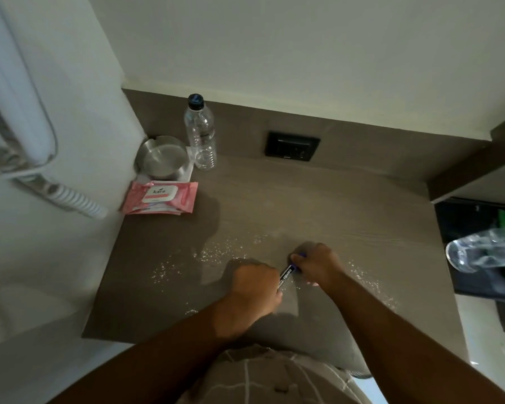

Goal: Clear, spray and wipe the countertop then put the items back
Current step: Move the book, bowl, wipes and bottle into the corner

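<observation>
A brown countertop fills the middle of the head view, with white crumbs scattered near its front. Both my hands hold a dark marker low over the front of the counter. My left hand grips its lower end in a fist. My right hand pinches its blue upper end. A pink pack of wipes, a steel ashtray and a clear water bottle stand at the back left corner.
A black wall socket sits in the backsplash. At the right, beside the counter, a bin holds a crumpled plastic bottle. A white wall and a coiled hose close off the left side.
</observation>
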A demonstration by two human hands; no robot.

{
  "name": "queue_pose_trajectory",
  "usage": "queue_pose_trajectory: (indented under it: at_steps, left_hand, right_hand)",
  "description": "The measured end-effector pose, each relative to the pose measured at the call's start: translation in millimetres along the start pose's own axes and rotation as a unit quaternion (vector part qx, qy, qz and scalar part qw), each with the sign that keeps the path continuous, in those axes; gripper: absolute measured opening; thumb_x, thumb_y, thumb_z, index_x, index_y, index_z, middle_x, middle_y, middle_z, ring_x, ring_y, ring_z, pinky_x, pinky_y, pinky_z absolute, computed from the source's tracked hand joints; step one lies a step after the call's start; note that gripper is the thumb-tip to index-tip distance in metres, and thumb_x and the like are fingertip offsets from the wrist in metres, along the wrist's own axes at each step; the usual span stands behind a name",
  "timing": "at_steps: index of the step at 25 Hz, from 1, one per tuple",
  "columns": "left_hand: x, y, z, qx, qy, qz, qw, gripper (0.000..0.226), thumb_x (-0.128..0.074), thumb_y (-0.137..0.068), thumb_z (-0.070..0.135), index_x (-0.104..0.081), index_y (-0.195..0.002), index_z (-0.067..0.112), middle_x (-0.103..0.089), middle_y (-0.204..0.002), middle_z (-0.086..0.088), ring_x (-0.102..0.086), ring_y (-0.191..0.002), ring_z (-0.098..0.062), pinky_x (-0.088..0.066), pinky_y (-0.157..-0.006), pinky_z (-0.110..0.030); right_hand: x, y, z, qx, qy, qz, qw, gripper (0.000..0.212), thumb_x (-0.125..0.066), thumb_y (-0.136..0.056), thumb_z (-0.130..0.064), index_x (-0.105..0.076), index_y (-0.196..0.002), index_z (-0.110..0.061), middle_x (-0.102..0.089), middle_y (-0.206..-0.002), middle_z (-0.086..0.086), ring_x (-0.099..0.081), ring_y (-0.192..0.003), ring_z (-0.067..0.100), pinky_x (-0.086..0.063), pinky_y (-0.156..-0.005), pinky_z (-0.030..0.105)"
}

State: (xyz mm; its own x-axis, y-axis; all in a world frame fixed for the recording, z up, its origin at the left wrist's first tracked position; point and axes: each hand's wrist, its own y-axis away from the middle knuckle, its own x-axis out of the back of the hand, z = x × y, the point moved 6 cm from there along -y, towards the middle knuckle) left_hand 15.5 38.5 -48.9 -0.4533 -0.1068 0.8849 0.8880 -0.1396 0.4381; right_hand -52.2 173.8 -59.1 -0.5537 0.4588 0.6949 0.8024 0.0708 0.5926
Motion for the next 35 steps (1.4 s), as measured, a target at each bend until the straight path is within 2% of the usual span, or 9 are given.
queue_pose_trajectory:
  at_steps: [4, 7, 12, 14, 16, 22, 28, 32, 35]
  left_hand:
    - [14, 10, -33, 0.064, 0.048, 0.034, 0.996, 0.026, -0.057, -0.081, 0.043, -0.065, -0.089, 0.019, -0.05, -0.068, 0.004, -0.051, -0.061, -0.016, -0.038, -0.053, -0.027]
    - [44, 21, -93, 0.16, 0.117, 0.112, 0.974, 0.029, -0.053, -0.081, 0.044, -0.065, -0.084, 0.018, -0.059, -0.07, 0.001, -0.059, -0.063, -0.018, -0.045, -0.055, -0.029]
    - [110, 48, -197, 0.291, 0.157, 0.336, 0.882, 0.033, -0.051, -0.089, 0.045, -0.067, -0.081, 0.018, -0.068, -0.07, -0.001, -0.057, -0.057, -0.018, -0.039, -0.049, -0.025]
    - [123, 42, -227, 0.313, 0.187, 0.366, 0.856, 0.03, -0.054, -0.091, 0.042, -0.069, -0.088, 0.016, -0.071, -0.08, -0.003, -0.064, -0.069, -0.02, -0.041, -0.053, -0.026]
    - [129, 22, -245, 0.305, 0.174, 0.351, 0.868, 0.032, -0.053, -0.093, 0.039, -0.068, -0.096, 0.011, -0.072, -0.088, -0.008, -0.067, -0.079, -0.024, -0.049, -0.062, -0.032]
    - [124, -21, -283, 0.323, 0.195, 0.364, 0.852, 0.03, -0.054, -0.094, 0.033, -0.067, -0.095, 0.005, -0.071, -0.088, -0.017, -0.066, -0.082, -0.034, -0.039, -0.062, -0.033]
    - [116, -21, -270, 0.308, 0.12, 0.408, 0.851, 0.032, -0.061, -0.089, 0.033, -0.059, -0.11, 0.008, -0.065, -0.102, -0.017, -0.061, -0.093, -0.035, -0.05, -0.074, -0.045]
    - [88, -42, -145, 0.065, 0.089, 0.418, 0.902, 0.042, -0.062, -0.085, 0.031, -0.058, -0.123, 0.015, -0.064, -0.11, -0.013, -0.06, -0.096, -0.035, -0.047, -0.081, -0.044]
    - [52, -90, -26, -0.039, 0.076, 0.212, 0.973, 0.064, -0.058, -0.085, 0.048, -0.041, -0.144, 0.027, -0.044, -0.148, -0.011, -0.043, -0.132, -0.035, -0.035, -0.104, -0.048]
  right_hand:
    - [-11, -10, -40, -0.068, -0.105, -0.049, 0.991, 0.026, -0.063, -0.082, -0.027, -0.072, -0.071, -0.006, -0.064, -0.053, 0.005, -0.057, -0.047, 0.02, -0.044, -0.054, 0.03]
    - [-22, -23, -114, -0.031, -0.215, -0.068, 0.974, 0.025, -0.065, -0.089, -0.025, -0.067, -0.069, -0.009, -0.063, -0.06, 0.014, -0.054, -0.042, 0.018, -0.043, -0.046, 0.025]
    - [-49, -30, -261, 0.048, -0.467, -0.179, 0.864, 0.016, -0.043, -0.098, 0.005, -0.053, -0.093, -0.006, -0.051, -0.07, 0.018, -0.049, -0.037, 0.014, -0.039, -0.038, 0.024]
    - [-47, -37, -294, 0.043, -0.497, -0.154, 0.853, 0.03, -0.035, -0.095, 0.015, -0.047, -0.111, -0.006, -0.057, -0.077, 0.017, -0.055, -0.038, 0.012, -0.043, -0.037, 0.024]
    - [-43, -45, -301, 0.041, -0.488, -0.126, 0.862, 0.036, -0.035, -0.094, 0.016, -0.048, -0.12, -0.003, -0.062, -0.086, 0.018, -0.058, -0.049, 0.014, -0.044, -0.045, 0.027]
    - [-21, -35, -200, -0.022, -0.467, -0.056, 0.882, 0.017, -0.051, -0.097, -0.006, -0.062, -0.087, -0.016, -0.066, -0.084, 0.008, -0.061, -0.063, 0.014, -0.054, -0.063, 0.029]
    - [-9, -6, -77, -0.056, -0.503, 0.056, 0.861, 0.011, -0.055, -0.097, -0.009, -0.062, -0.099, -0.017, -0.069, -0.09, 0.005, -0.064, -0.077, 0.018, -0.053, -0.067, 0.03]
    - [23, 8, 0, -0.035, -0.519, 0.152, 0.84, 0.01, -0.056, -0.098, -0.009, -0.062, -0.096, -0.016, -0.07, -0.091, 0.007, -0.063, -0.072, 0.016, -0.053, -0.064, 0.031]
    - [67, 21, 79, -0.034, -0.48, 0.258, 0.838, 0.012, -0.061, -0.096, -0.013, -0.064, -0.107, -0.011, -0.071, -0.103, 0.014, -0.067, -0.088, 0.024, -0.056, -0.081, 0.038]
